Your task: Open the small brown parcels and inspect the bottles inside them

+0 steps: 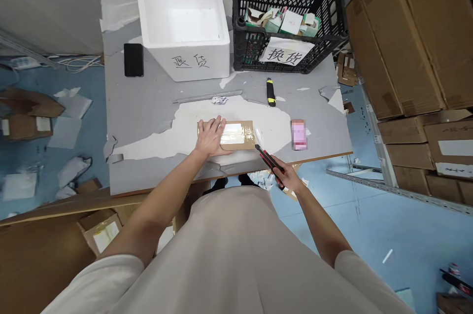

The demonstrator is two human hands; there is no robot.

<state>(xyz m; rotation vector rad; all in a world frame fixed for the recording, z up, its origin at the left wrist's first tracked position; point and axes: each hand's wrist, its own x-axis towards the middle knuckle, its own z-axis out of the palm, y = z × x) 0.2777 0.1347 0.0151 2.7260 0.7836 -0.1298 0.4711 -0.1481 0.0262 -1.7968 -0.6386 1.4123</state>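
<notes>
A small cardboard box [248, 142], wrapped in shiny tape and bearing a white label, lies flat on the worn table. My left hand [211, 137] grips its left end, fingers over the top and thumb along the near side. In my right hand [286, 174] is a black and red utility knife [266, 157], fingers closed round the handle. Its tip is at the box's right end, close to the near corner; whether it touches cannot be made out. To the right lies a pink, blurred-out packet [298, 134].
Behind stand a white foam box [201, 63] and a black crate [244, 50] holding small cartons. A yellow and black cutter [271, 92] and a dark phone [133, 60] lie on the table [148, 107]. Stacked cardboard boxes [406, 43] rise at right; scraps litter the floor.
</notes>
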